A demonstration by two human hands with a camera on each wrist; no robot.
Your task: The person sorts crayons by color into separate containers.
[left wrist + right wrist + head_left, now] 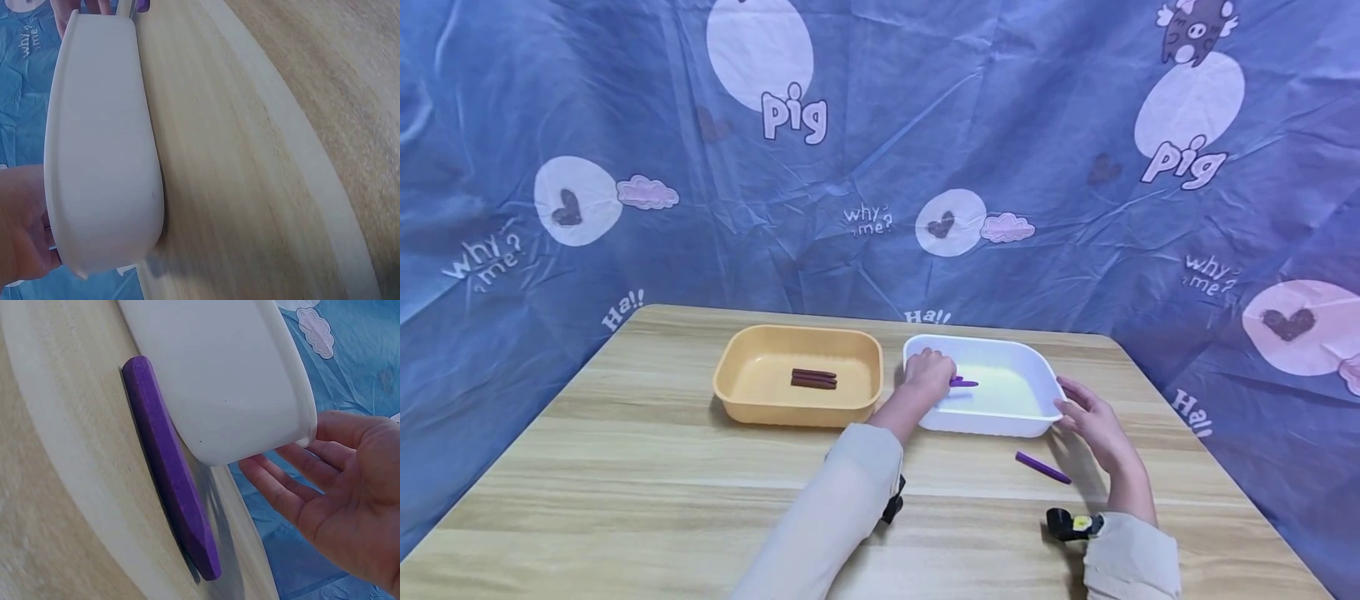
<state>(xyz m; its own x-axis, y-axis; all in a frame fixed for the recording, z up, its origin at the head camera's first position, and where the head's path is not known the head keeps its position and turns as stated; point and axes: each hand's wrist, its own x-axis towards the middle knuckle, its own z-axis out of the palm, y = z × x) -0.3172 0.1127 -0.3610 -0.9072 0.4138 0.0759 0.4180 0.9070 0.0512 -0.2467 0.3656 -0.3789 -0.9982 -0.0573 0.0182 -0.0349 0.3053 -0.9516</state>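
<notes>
In the head view my left hand [929, 371] reaches over the front wall into the white plastic tub [977, 423], fingers curled at its left end. Purple crayons [967, 384] stick out from under those fingers; their other ends are hidden. The left wrist view shows the tub's outer wall [100, 137] covering most of that hand's fingertips. My right hand [1096, 425] grips the tub's right end, thumb at the rim and fingers beneath it, as the right wrist view shows. Another purple crayon [172, 469] lies on the table just in front of the tub.
Left of the white tub stands a yellow tub [797, 415] with several brown crayons [814, 380] side by side in it. Both tubs rest on a wood-grain table [647, 483]. A blue printed cloth [865, 150] hangs behind and at the sides.
</notes>
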